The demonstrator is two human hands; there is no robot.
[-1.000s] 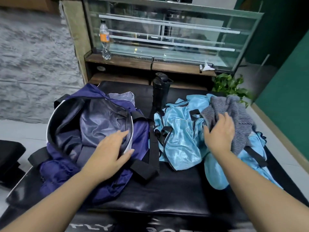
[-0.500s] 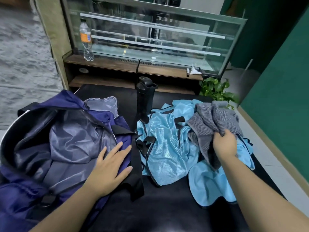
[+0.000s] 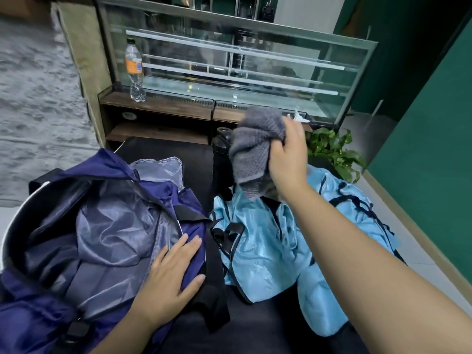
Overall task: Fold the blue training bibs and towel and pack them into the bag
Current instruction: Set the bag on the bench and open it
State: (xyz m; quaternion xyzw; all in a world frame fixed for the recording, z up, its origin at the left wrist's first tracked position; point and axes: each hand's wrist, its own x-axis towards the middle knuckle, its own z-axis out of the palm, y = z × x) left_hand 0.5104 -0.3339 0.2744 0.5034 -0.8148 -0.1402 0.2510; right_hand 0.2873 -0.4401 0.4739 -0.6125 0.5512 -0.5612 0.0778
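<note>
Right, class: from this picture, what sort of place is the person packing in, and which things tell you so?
Probably a shop or café space, though that is a guess. A long glass display case stands on a wooden counter behind the black padded bench, with a drink bottle on the counter and a potted plant by the green wall.

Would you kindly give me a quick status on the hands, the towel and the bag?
Left hand flat on the open bag. Right hand grips the grey towel, lifted above the blue bibs. Bibs unfolded. Black bottle stands behind.
</note>
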